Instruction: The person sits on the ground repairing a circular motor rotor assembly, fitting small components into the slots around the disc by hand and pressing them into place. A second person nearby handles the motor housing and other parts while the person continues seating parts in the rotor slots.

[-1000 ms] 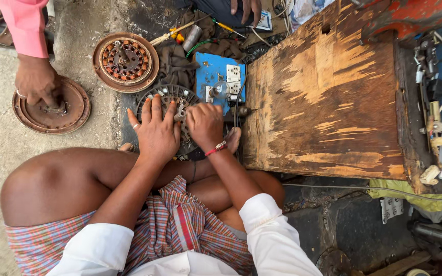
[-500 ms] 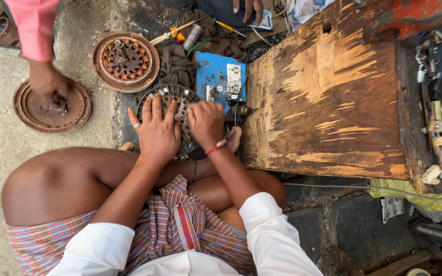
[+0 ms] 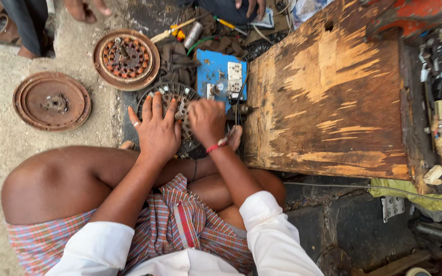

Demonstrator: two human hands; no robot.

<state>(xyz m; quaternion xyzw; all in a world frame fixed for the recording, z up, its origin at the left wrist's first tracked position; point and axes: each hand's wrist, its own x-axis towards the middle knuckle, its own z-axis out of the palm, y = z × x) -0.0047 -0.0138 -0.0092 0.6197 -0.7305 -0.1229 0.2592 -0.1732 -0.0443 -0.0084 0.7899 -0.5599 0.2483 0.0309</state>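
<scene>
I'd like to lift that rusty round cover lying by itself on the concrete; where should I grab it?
Take the rusty round cover by its outer rim, from its left or near edge, where bare concrete ledge shows. It lies flat, and its raised centre hub looks too small to hold.

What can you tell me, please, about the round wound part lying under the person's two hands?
The round stator is a dark, greasy metal disc with a ring of slots and pale windings around its rim. It lies flat on the ground between the blue board and the person's crossed legs, with dark rags behind it. The left hand rests spread on its left and middle part; the right hand, closed in a loose fist, presses on its right side. Most of its lower half is hidden by them.
</scene>
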